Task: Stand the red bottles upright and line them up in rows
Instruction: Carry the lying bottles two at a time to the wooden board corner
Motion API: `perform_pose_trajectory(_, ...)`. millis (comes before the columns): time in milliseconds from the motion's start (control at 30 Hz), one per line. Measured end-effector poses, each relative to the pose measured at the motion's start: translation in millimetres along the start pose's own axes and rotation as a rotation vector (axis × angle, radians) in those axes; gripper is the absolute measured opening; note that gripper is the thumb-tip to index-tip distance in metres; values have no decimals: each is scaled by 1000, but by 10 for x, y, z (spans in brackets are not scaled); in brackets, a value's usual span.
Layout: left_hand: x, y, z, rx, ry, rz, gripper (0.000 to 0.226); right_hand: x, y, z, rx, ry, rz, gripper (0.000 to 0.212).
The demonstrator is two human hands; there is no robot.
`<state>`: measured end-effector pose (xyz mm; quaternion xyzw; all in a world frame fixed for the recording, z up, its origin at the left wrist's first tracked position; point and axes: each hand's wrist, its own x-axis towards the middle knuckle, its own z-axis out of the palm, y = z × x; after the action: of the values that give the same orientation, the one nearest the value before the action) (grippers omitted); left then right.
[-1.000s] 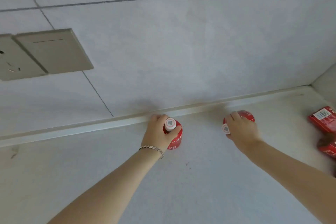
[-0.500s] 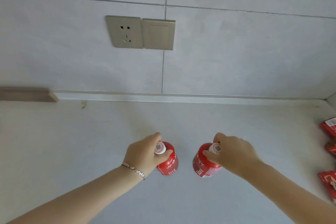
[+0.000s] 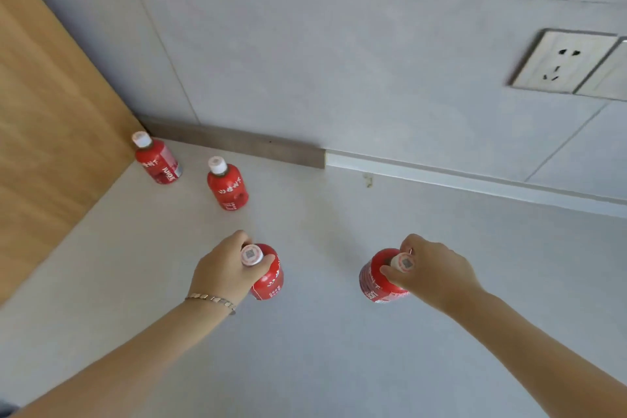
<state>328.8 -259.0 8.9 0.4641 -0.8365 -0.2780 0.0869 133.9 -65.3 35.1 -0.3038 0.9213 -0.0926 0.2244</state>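
Observation:
Two red bottles with white caps stand upright at the back left of the pale counter: one [image 3: 158, 162] in the corner by the wooden panel, another [image 3: 228, 186] just right of it. My left hand [image 3: 226, 267] grips a third red bottle [image 3: 270, 278] by its neck, cap up. My right hand [image 3: 430, 271] holds a fourth red bottle [image 3: 376, 278] by its cap, also upright. Both held bottles are in front of the standing pair; whether they touch the counter I cannot tell.
A wooden panel [image 3: 51, 119] rises along the left edge of the counter. The tiled wall [image 3: 339, 61] stands behind, with a socket plate [image 3: 563, 61] at the right. A dark strip [image 3: 244, 146] runs along the wall's foot.
The view has swung left, bringing the wooden panel and two standing bottles into sight. Both hands still hold their bottles and have carried them leftward along the counter, now spaced wider apart.

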Motion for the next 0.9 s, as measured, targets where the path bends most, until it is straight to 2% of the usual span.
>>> perform_pose_trajectory(200, 666, -976, -613, 26, 150, -149, 27, 223, -1047, 428, 86, -39, -8, 41)
perform_pose_trajectory(433, 1092, -1628, -813, 54, 167, -256, 34, 436, -1872, 811, 231, 36, -47, 38)
perform_pose_trajectory(533, 1114, -1666, -840, 25, 61, -227, 44, 579, -2204, 929, 227, 41, -101, 39)
perform_pose_trajectory(700, 769, -1637, -785, -71, -46, -253, 69, 777, -2510, 1085, 190, -59, -108, 49)
perform_pose_trajectory(767, 559, -1661, -712, 86, -208, -206, 49, 792, -2525, 1082, 223, -94, -104, 49)
perform_pose_trajectory(833, 384, -1609, -625, 198, -380, -118, 8, 760, -2453, 1039, 245, -153, -138, 48)
perform_pose_trajectory(900, 321, -1493, -466, 185, -488, -35, 24, 684, -2259, 970, 189, -210, -182, 43)
